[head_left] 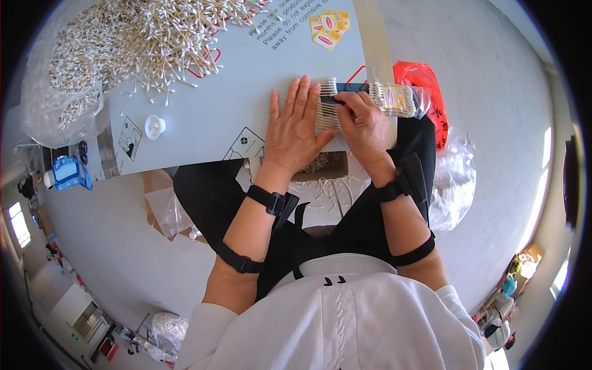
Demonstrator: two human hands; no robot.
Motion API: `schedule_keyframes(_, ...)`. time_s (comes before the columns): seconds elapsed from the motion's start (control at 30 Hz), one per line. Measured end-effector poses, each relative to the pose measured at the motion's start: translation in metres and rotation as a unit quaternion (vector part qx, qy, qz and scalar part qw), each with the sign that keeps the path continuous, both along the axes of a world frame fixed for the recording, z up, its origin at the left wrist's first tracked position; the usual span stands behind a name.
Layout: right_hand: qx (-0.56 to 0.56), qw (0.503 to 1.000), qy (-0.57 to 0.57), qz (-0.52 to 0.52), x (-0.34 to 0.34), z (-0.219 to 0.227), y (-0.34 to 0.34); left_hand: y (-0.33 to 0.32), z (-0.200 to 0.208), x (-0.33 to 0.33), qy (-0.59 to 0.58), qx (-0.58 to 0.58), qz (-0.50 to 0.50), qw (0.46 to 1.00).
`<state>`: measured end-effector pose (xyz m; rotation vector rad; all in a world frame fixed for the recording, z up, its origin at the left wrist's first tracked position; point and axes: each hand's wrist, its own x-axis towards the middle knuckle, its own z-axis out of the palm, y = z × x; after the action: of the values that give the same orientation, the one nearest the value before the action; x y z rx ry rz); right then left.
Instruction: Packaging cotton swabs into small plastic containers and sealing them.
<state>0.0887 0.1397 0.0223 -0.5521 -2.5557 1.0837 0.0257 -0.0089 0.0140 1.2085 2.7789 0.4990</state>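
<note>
A row of cotton swabs (325, 116) lies near the right edge of the grey table. My left hand (291, 126) rests flat along the row's left side, its fingers stretched out. Over the row's right side, my right hand (364, 126) is closed with thumb and fingers drawn together; what they hold, if anything, is hidden. Just beyond its fingers is a dark blue flat piece (353, 87), partly covered. A clear pack of cotton swabs (394, 100) with a yellow and white label lies right of my right hand, at the table's edge.
A big heap of loose swabs (154, 37) fills the far left, partly in a clear bag (40, 117). Yellow cards (330, 28) lie at the back. A white round lid-like piece (155, 126) sits left. A red bag (431, 92) hangs at the right edge. Below is an open box (327, 169).
</note>
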Motion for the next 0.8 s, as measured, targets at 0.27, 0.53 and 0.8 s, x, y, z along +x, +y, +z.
schedule_keyframes(0.27,0.007,1.0,-0.001,0.002,-0.0096,-0.0004,0.0031,-0.0004,-0.0001,0.0003,-0.002,-0.001,-0.004,1.0)
schedule_keyframes(0.53,0.024,1.0,-0.013,0.005,-0.0113,0.0009,0.0029,-0.0005,-0.0008,0.0006,-0.003,0.005,-0.002,1.0)
schedule_keyframes(0.8,0.022,0.999,-0.03,0.014,-0.0092,0.0003,0.0038,0.0003,-0.0006,0.0007,-0.001,0.005,-0.002,1.0)
